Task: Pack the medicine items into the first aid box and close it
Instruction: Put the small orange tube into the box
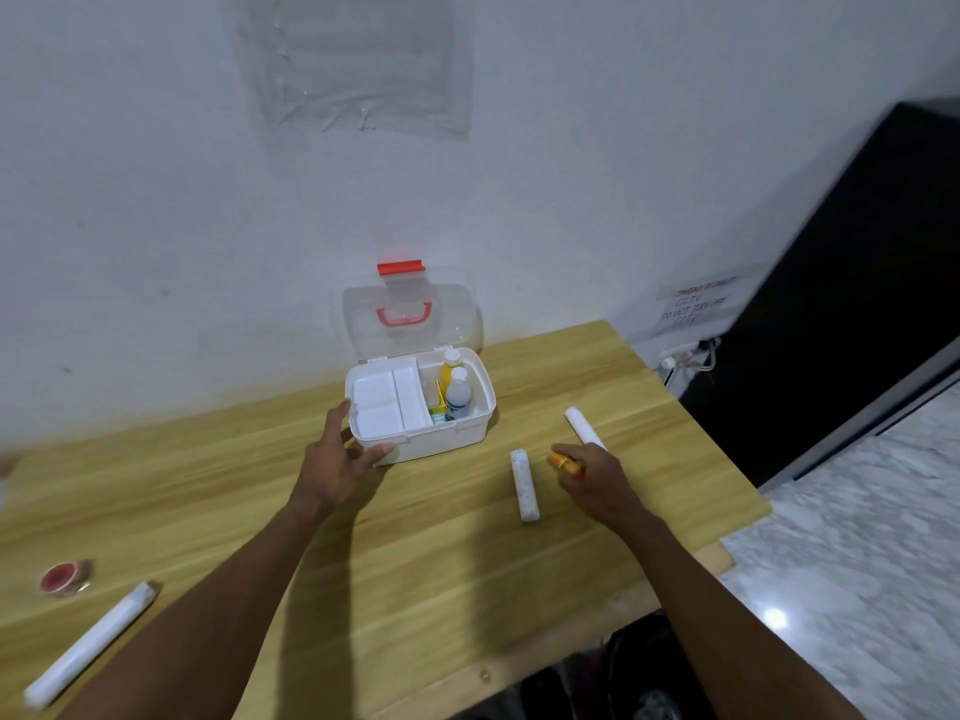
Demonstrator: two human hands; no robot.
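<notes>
On the wooden table [415,537] against the wall, the right hand [597,480] is pinching a small orange tube [566,465], lying just right of the open first aid box [421,402], whose corner the left hand [337,459], fingers spread, is steadying.

- Wall [156,174]: pale grey-white, scuffed; clear plastic sheet [358,65] taped high up.
- Wooden table [415,563]: light grain, far edge against the wall.
- Handwritten paper notice [696,304] past the table's far right corner; socket with plugs [688,356] below it.
- Dark panel [857,278] at right.
- Marbled floor [857,563], one bright light reflection [775,618].
</notes>
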